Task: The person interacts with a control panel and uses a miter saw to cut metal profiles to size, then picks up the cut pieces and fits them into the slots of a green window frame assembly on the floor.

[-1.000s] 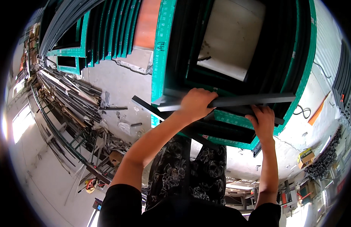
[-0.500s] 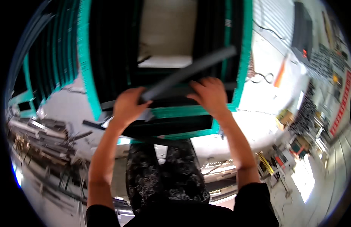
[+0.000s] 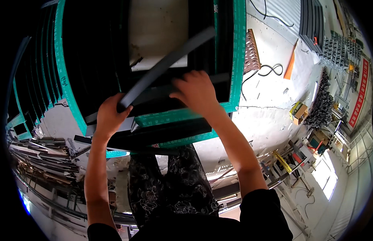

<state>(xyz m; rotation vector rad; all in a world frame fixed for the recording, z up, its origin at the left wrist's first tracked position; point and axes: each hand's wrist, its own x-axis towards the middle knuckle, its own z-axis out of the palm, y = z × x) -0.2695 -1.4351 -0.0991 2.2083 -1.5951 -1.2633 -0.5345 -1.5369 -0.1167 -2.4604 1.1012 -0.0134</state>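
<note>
bar (image 3: 168,66), dark grey, gripped at one end by the closed fingers of the left hand (image 3: 110,116) near the near left corner of the frame (image 3: 238,52); it slants across the frame toward the right edge, its other end unheld. the right hand (image 3: 198,94), blurred, is over a second bar (image 3: 150,95) by the near edge; whether its fingers grip anything cannot be told. a one-ended hold could let the bar swing and scratch the frame; crossed bars could catch. container: carton (image 3: 300,113) beyond the right edge, contents unclear.
</note>
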